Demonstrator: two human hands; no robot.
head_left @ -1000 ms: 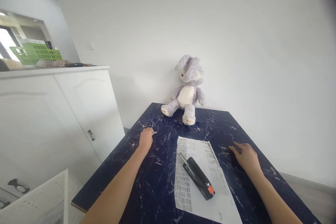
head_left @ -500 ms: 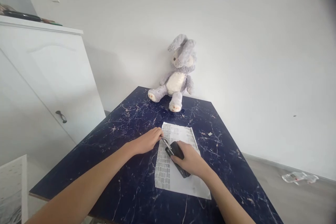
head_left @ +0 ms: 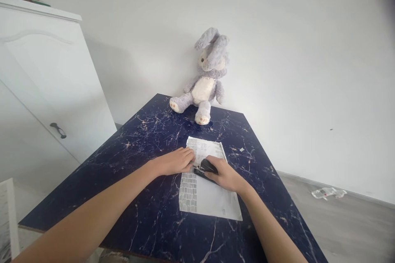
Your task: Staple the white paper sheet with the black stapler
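A black stapler [head_left: 209,166] lies over the sheet of paper [head_left: 212,199], turned nearly sideways. My right hand [head_left: 226,174] is wrapped round its right part, thumb on the near side. At its left end a thin metal part [head_left: 198,166] sticks out toward my left hand [head_left: 180,160], whose closed fingers meet that tip. The fingertips are partly hidden, so their exact hold on the metal does not show. Grey block-like print runs down the left side of the paper.
The dark blue marbled table [head_left: 148,218] carries a grey plush rabbit [head_left: 203,86] against the wall. A small pale scrap [head_left: 242,149] lies right of the paper. A white cabinet [head_left: 58,78] stands at left; clear plastic packaging [head_left: 328,192] lies on the floor at right.
The stapler has turned from slanting to nearly sideways. Less of its metal part shows, and my two hands are closer together. The view has shifted slightly right and down.
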